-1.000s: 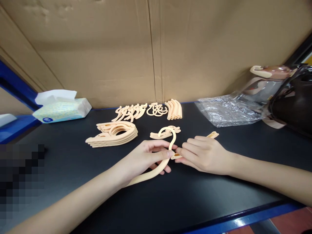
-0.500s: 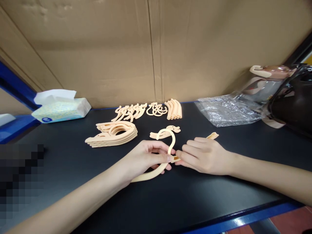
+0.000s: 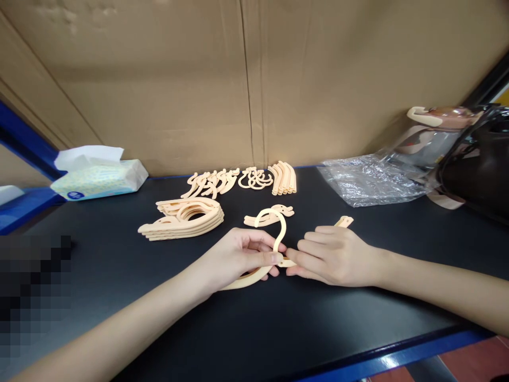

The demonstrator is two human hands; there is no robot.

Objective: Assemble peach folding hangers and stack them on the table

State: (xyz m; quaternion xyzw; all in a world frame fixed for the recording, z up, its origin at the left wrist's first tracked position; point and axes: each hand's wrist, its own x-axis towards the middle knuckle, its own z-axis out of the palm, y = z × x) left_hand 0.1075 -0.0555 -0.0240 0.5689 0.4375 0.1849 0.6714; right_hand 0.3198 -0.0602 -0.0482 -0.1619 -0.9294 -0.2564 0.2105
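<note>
My left hand (image 3: 242, 257) pinches a cream plastic hanger hook (image 3: 280, 227) together with a curved hanger arm (image 3: 246, 280) that runs out below the palm. My right hand (image 3: 330, 255) is closed around a second hanger arm (image 3: 344, 221); its far end sticks out past the knuckles. The near end of that arm meets the hook's base at my left fingertips, where the exact fit is partly hidden. Just behind the hook lie loose hanger pieces (image 3: 262, 218).
A stack of folded hangers (image 3: 183, 223) lies left of centre. Behind it are piles of short curved parts (image 3: 210, 183), hooks (image 3: 255, 178) and hanger arms (image 3: 283, 178). A tissue pack (image 3: 99, 178) stands left; clear plastic wrap (image 3: 374, 180) and a dark bag (image 3: 477, 164) are right.
The hanger arm under my left hand has swung slightly upward. The arm in my right hand has turned a little about its length. Both hands stay in nearly the same place.
</note>
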